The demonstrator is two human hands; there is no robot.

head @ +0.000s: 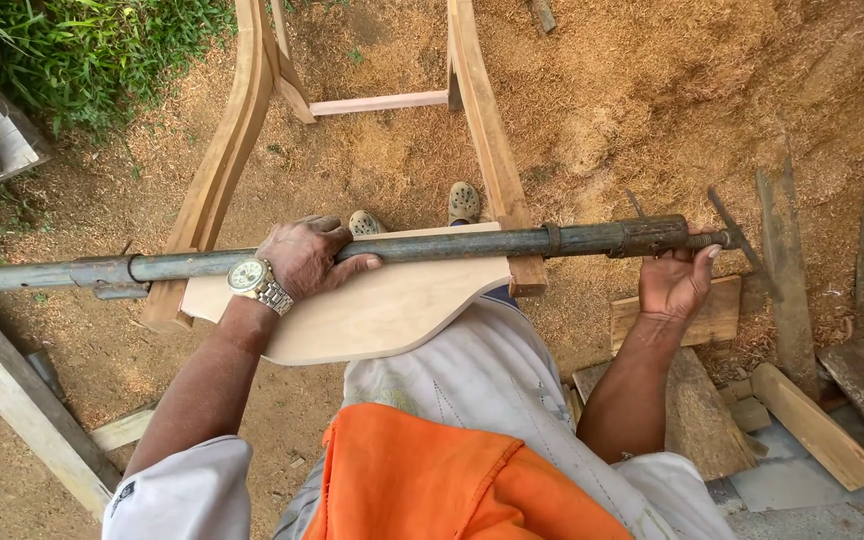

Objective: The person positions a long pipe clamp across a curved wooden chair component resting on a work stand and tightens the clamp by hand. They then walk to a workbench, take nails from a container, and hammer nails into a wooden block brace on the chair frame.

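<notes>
I see the long metal bar clamp (pixel 352 255) lying crosswise over the curved pale wooden seat board (pixel 372 310), which sits between the two side rails of an unfinished wooden chair frame (pixel 222 160). My left hand (pixel 304 258) lies over the bar near its middle, fingers curled together round the pipe and pressing it down onto the board; a wristwatch (pixel 252 280) shows at that wrist. My right hand (pixel 674 282) cups the threaded screw end (pixel 697 240) from below, fingers closed on it beside the thicker collar. As I judge it, the board is seated and the clamp spans the frame, its sliding jaw (pixel 107 275) standing against the left rail; whether the screw is drawn tight I cannot tell, so the tightening looks like what is left. Around it, sawdust covers the ground (pixel 632 100), my sandalled feet (pixel 412 212) show under the bar, and offcuts and planks (pixel 812 420) crowd the right side near the elbow. Grass (pixel 82 50) grows at the upper left.
</notes>
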